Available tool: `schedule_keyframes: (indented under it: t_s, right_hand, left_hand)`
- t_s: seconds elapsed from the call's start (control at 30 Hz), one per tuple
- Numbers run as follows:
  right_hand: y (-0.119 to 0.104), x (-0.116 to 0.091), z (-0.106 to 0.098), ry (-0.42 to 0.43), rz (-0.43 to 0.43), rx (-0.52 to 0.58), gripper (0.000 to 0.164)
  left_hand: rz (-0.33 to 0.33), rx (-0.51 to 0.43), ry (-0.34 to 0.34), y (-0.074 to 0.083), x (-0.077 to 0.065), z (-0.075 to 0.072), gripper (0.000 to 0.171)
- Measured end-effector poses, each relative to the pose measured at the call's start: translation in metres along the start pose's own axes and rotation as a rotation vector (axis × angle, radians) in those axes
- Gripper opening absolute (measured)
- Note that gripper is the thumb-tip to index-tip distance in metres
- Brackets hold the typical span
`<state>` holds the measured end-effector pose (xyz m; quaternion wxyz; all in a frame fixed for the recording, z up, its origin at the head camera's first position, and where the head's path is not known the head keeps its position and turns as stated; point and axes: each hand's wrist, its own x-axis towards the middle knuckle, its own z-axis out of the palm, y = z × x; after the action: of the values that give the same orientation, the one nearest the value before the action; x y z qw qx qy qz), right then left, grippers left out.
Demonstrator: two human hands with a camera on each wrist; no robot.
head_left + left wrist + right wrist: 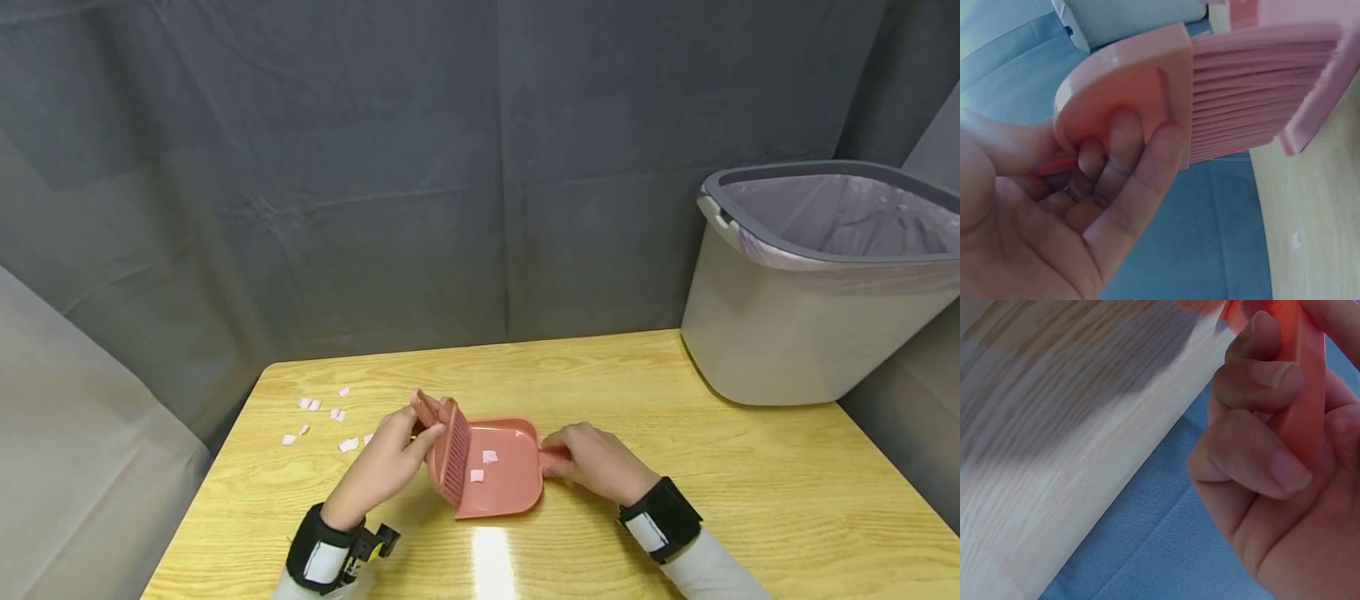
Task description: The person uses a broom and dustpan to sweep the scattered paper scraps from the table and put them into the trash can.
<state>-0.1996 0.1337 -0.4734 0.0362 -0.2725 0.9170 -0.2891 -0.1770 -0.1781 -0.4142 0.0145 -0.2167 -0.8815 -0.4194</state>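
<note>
Dark grey cloth [390, 183] hangs behind a yellow wood-grain desk [637, 542], lined grey bin [780, 333] at the back right. Mid-desk there's a glossy salmon-pink dustpan [513, 483], squarish with rounded corners, right hand [597, 461] wrapped round its handle [1307, 394]. Left hand [392, 454] grips a matching brush [458, 457], pink bristles [1260, 94] at the pan's open edge. Two pale pink scraps [490, 457] sit inside, others lie off left.

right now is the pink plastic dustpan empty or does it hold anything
Not empty: two small, square, pale pink scraps lie inside the pink plastic dustpan.
</note>
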Motion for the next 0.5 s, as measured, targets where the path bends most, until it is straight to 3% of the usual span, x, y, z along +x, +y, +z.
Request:
schedule_keyframes:
  t_s: [0.07, 0.23, 0.37, 0.5]
  right_hand:
    - [0.0, 0.0, -0.001, 0.001, 0.005, 0.002, 0.02]
    - [-0.001, 0.0, -0.002, 0.001, 0.008, 0.005, 0.021]
    - [-0.001, 0.0, -0.002, -0.003, 0.011, 0.004, 0.021]
    - [-0.001, 0.0, -0.001, -0.009, 0.01, 0.008, 0.021]
  left_hand:
    - [-0.015, 0.013, 0.024, 0.002, -0.001, -0.005, 0.03]
    - [-0.043, 0.085, 0.067, 0.0, -0.001, -0.01, 0.008]
    - [-0.063, 0.135, 0.075, -0.009, -0.002, -0.007, 0.006]
    - [-0.064, 0.146, 0.082, -0.019, -0.002, -0.002, 0.015]
